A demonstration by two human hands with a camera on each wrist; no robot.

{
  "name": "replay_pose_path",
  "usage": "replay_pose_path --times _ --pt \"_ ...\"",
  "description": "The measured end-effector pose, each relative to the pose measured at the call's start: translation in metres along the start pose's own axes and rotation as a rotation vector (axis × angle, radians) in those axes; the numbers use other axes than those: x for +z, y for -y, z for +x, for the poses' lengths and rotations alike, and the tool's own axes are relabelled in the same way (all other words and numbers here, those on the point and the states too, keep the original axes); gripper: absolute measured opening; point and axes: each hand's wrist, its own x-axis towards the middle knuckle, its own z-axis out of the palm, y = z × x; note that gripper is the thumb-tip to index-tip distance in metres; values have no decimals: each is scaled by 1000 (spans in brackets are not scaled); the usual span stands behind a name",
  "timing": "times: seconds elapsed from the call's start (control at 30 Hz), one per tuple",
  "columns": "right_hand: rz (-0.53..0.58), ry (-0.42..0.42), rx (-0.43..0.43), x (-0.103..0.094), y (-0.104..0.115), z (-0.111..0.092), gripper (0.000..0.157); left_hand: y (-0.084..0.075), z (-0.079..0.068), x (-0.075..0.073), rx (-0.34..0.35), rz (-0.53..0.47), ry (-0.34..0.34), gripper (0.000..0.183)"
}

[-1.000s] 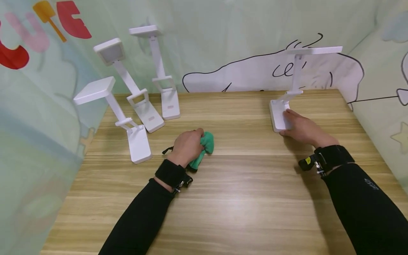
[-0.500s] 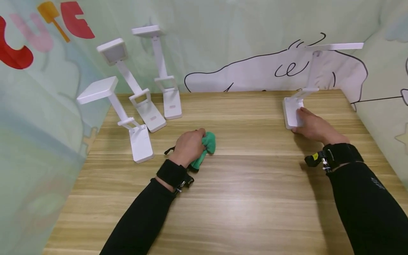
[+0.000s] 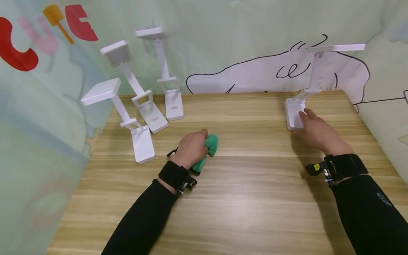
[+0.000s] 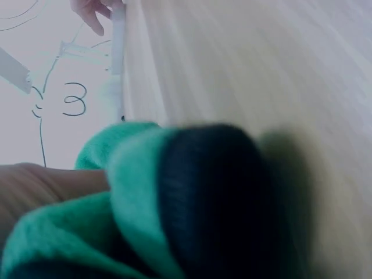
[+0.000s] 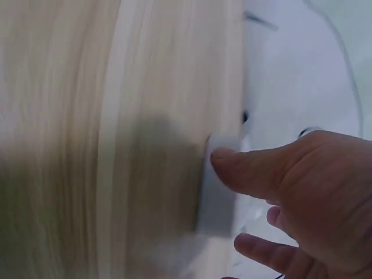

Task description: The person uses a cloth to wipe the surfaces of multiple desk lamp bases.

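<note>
My left hand grips a crumpled green cloth with dark edging, low over the wooden table. In the left wrist view the folded cloth fills the lower part. At the table's right rear stands a white desk lamp, its head level and its arm raised. My right hand is beside the lamp's base, fingers loosened and spread. In the right wrist view the thumb of that hand overlaps the end of the base; whether it touches cannot be told. The fingers there stand apart from the base.
Three more white desk lamps stand at the left rear: a front one, a middle one and a back one. A printed curtain hangs behind the wooden table and along its sides.
The right lamp has moved to the right with my right hand, then stopped. The fingers of that hand have since loosened from its base. My left hand stays with the cloth.
</note>
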Motion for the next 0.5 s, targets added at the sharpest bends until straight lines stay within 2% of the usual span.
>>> replay_pose_path --times 0.1,0.2,0.27,0.4,0.5 --pt "-25 -128 -75 2 23 -8 72 1 3 0 -73 -111 -12 34" --pt "-21 -243 -171 8 49 -11 66 0 7 -1 -170 -284 -50 45" --pt "-2 -290 -228 14 66 -10 63 -3 10 -1 -203 -402 -90 52" --pt "107 -308 -286 28 100 -7 56 -10 12 -2 -197 -615 -146 59" --pt "276 -272 -296 40 128 -9 52 -19 10 0 -183 -752 -159 60"
